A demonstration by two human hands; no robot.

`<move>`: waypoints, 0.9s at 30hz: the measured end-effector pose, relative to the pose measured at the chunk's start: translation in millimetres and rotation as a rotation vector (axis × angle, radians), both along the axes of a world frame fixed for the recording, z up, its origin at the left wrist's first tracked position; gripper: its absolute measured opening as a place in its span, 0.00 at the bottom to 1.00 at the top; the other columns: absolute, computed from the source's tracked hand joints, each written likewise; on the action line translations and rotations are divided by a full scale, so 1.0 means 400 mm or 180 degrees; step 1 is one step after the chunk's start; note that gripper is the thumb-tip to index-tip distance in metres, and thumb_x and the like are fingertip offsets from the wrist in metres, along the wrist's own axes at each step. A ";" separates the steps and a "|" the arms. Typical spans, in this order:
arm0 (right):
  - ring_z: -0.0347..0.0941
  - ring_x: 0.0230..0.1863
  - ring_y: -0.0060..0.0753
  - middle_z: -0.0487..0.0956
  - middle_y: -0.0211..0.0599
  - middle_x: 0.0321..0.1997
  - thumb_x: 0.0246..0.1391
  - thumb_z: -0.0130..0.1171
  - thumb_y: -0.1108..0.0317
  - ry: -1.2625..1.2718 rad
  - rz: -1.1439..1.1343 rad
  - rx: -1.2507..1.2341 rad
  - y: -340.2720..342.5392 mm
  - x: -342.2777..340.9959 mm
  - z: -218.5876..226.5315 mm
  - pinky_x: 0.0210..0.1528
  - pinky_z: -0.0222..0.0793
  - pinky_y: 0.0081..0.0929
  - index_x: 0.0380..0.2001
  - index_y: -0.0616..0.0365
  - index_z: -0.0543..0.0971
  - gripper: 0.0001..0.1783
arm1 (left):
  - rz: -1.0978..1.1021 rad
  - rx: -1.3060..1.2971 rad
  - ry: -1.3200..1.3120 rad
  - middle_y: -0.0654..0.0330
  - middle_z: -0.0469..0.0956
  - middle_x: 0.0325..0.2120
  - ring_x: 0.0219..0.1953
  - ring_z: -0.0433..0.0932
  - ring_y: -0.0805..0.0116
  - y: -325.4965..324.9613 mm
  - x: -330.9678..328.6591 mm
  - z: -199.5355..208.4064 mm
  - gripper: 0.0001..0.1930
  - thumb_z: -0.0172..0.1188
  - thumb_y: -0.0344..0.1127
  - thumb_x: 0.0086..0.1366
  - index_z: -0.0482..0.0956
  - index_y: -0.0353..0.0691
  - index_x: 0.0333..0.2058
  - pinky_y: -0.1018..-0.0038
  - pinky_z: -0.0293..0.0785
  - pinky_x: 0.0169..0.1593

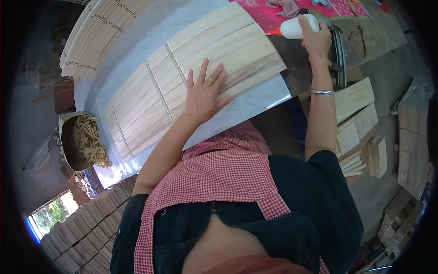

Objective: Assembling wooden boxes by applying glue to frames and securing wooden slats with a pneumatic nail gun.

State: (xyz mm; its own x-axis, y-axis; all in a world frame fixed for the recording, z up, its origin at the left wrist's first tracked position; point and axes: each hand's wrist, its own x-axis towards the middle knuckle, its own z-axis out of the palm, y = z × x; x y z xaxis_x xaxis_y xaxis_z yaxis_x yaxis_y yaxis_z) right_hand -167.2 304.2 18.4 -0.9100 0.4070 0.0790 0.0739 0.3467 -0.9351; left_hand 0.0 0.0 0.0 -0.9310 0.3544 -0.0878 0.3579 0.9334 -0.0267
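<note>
A flat panel of pale wooden boards [228,41], laid side by side and crossed by several grooves, lies on a light, glossy tabletop [269,93]. My left hand [204,93] rests flat on the panel with its fingers spread. At the panel's far right end, my right hand [315,39] is wrapped round a white squeeze glue bottle [294,28]. The bottle lies almost sideways. Its red nozzle points left, close to the panel's end edge.
A tall stack of thin boards [96,34] stands at the far left of the table. Below it, a container [68,141] holds tan strips. Pink cloth [251,10] covers the surface at the far right, beside a metal clamp [337,55]. Loose boards [358,98] lie right of my arm.
</note>
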 end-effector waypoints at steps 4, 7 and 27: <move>0.78 0.26 0.34 0.83 0.49 0.38 0.52 0.69 0.45 -0.0117 0.0020 -0.0006 0.034 0.036 0.003 0.23 0.77 0.27 0.49 0.69 0.78 0.36 | -0.0007 0.0057 0.0096 0.66 0.58 0.74 0.79 0.38 0.50 -0.001 0.001 -0.009 0.41 0.54 0.65 0.68 0.63 0.46 0.71 0.38 0.39 0.74; 0.77 0.25 0.33 0.83 0.49 0.37 0.52 0.69 0.45 -0.0145 -0.0020 0.0032 0.056 0.070 0.004 0.22 0.75 0.26 0.49 0.70 0.78 0.37 | -0.0039 0.0054 0.0128 0.67 0.58 0.74 0.79 0.38 0.49 -0.004 0.003 -0.012 0.41 0.54 0.65 0.68 0.63 0.45 0.71 0.38 0.39 0.74; 0.71 0.17 0.24 0.80 0.44 0.31 0.54 0.70 0.48 -0.0046 -0.0064 -0.0736 0.117 0.169 0.030 0.17 0.65 0.18 0.47 0.69 0.77 0.33 | -0.0046 0.0092 0.0241 0.65 0.59 0.73 0.78 0.40 0.48 -0.009 0.001 -0.015 0.41 0.54 0.65 0.67 0.64 0.45 0.70 0.38 0.40 0.73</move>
State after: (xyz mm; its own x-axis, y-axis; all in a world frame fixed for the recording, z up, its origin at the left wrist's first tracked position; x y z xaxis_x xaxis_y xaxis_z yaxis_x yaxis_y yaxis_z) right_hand -99.7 350.9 30.5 -0.9019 0.4309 -0.0316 0.0927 0.1216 -0.9882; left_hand 0.3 -3.5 -5.9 -0.9293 0.3692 -0.0067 0.3693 0.9289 -0.0274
